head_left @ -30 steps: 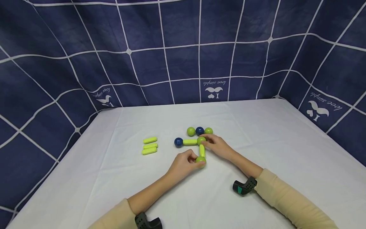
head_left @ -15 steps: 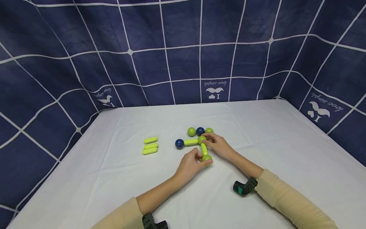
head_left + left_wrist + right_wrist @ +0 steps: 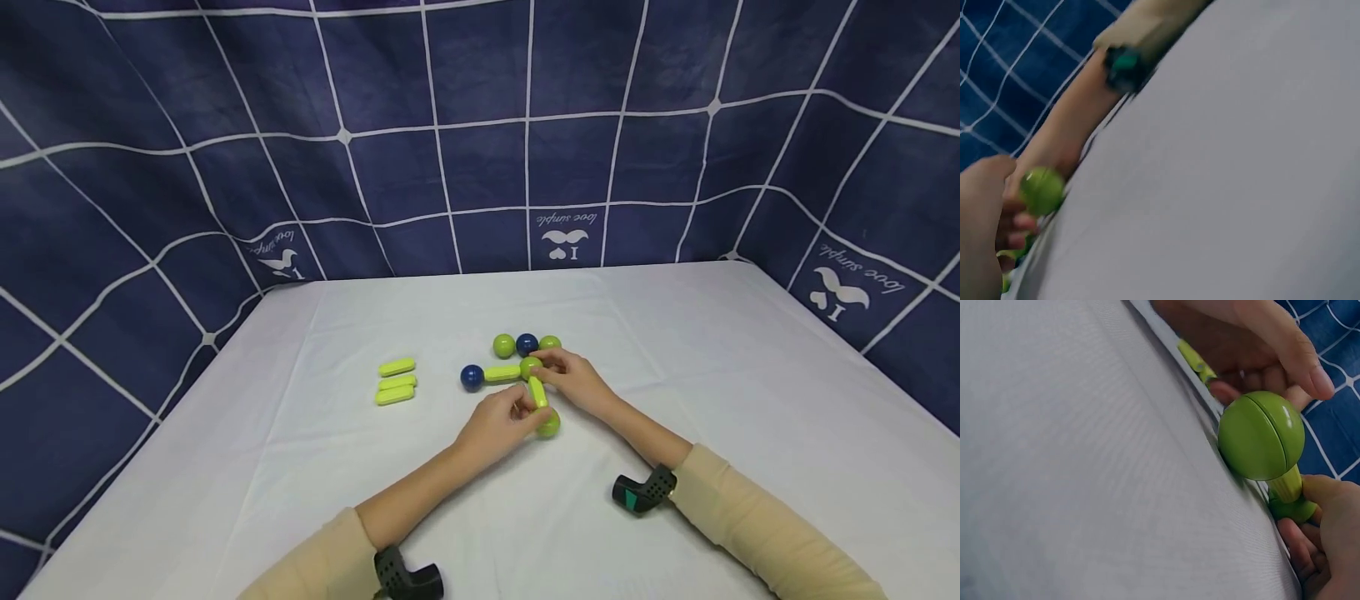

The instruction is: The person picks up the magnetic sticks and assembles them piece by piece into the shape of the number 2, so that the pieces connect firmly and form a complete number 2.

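An L-shaped piece of toy balls and rods lies on the white table. Its blue ball (image 3: 472, 378) joins a yellow-green rod (image 3: 502, 373) to the green corner ball (image 3: 530, 367), which my right hand (image 3: 577, 383) pinches between thumb and fingers. From that corner a second yellow-green rod (image 3: 537, 392) runs towards me to a green end ball (image 3: 550, 424). My left hand (image 3: 497, 423) is beside this end ball; in the right wrist view its thumb (image 3: 1310, 372) stands apart from the green end ball (image 3: 1261, 435), with the fingers loosely bent behind.
Behind the piece, a green ball (image 3: 504, 346), a blue ball (image 3: 527, 344) and another green ball (image 3: 551, 342) sit in a row. To the left lie three loose yellow-green rods (image 3: 396, 382). A dark blue checked curtain (image 3: 480, 167) encloses the table (image 3: 660, 333).
The end ball and its rod have swung to the right about the corner ball. My left hand moved right with the ball, then loosened from it. My right hand keeps its pinch.
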The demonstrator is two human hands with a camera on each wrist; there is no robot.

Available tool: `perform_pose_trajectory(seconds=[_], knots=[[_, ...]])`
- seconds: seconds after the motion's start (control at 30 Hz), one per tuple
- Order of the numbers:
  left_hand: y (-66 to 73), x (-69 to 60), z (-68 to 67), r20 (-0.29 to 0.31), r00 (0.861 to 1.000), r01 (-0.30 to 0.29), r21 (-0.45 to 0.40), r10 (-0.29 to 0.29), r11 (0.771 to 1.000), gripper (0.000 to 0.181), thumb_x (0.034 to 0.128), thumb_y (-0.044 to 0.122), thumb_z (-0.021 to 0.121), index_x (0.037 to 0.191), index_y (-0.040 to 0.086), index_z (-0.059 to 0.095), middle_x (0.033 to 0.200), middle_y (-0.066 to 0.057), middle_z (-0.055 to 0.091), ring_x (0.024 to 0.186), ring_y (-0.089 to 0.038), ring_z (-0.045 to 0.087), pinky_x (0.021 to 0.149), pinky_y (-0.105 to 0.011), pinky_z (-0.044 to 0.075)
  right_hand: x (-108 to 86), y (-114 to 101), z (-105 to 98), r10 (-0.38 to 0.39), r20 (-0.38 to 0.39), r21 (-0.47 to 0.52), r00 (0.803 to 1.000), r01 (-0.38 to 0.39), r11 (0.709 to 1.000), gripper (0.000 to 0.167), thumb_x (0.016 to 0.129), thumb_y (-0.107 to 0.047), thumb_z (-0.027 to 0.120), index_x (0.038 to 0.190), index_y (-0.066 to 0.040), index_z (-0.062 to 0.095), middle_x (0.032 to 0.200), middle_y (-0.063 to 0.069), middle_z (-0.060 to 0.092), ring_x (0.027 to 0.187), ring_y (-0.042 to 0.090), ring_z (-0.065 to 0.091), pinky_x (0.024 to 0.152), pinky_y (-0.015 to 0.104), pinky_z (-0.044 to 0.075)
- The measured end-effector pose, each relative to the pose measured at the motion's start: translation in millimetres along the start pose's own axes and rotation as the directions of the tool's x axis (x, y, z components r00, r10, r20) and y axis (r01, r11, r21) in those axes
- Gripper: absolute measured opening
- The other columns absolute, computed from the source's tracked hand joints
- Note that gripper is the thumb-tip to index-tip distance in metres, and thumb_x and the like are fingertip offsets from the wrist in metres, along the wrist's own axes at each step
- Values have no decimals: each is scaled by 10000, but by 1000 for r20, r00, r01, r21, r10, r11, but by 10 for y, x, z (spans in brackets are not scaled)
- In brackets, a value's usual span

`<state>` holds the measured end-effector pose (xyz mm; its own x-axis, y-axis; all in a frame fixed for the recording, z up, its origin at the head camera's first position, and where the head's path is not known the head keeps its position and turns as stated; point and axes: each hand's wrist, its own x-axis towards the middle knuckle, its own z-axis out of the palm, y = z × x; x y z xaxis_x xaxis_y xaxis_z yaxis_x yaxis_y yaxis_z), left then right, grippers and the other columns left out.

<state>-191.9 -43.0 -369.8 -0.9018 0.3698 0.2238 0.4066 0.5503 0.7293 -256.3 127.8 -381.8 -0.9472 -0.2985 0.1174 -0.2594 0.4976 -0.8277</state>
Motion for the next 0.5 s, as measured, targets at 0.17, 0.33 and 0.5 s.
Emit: perform_pose_trajectory(seconds=[0.17,0.33,0.5], knots=[[-258,149,-394,31,991,-131,100,129,986,217,907,301,528,805,144,638,674,79,553,592,-51,437,546,-183,372,2,3,4,17,20,-8,1000,-17,1000,424,879,-339,576,1224,-94,538,1006,97,623,838,150,546,691,254,422],[-677,226,-882,-155,985,-43,184,72,982,183,896,247,551,841,105,652,670,16,542,607,-110,428,554,-227,357,2,3,0,12,16,-13,1000,-12,1000,409,882,-313,576,1222,-88,538,965,96,612,811,151,517,661,240,415],[-1021,194,-1226,-207,976,113,209,-69,971,175,887,252,571,928,107,659,814,-33,579,749,-166,455,661,-282,362,-9,1,2,3,11,-16,1000,-3,1000,407,882,-308,577,1221,-85,541,974,94,618,820,147,527,657,237,424]])
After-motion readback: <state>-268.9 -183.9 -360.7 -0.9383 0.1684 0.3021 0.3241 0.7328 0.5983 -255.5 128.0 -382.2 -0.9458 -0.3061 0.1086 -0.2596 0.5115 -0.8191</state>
